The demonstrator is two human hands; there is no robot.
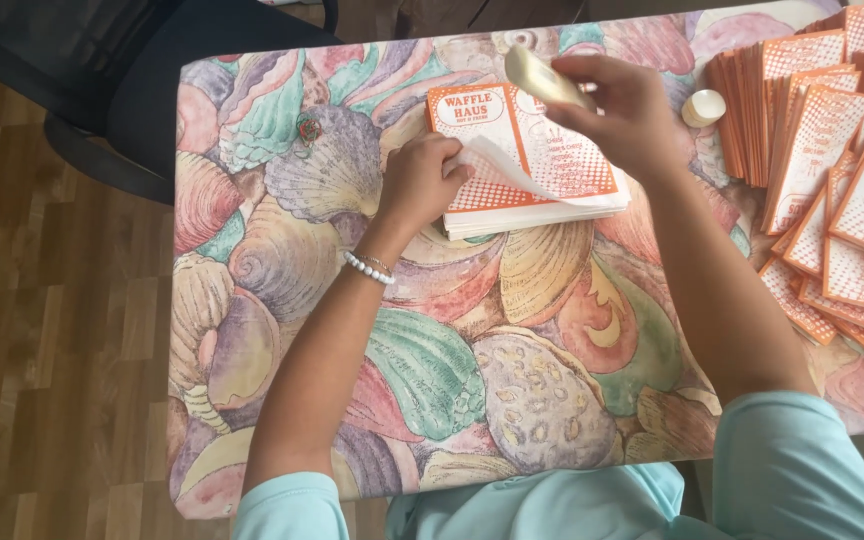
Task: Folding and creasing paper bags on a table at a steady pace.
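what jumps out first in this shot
The big seashell-print tablecloth fills the middle. At its far edge the left hand lifts the corner of the top sheet on a stack of orange-and-white paper bags, while the right hand holds a glue stick above it. More bags fan out at right.

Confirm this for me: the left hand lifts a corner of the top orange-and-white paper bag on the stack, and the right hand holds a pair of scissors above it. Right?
Not quite. The head view shows the right hand holding a cream-coloured glue stick, uncapped, not scissors; its cap stands nearby on the table. The rest holds: the left hand lifts a corner of the top bag on the stack.
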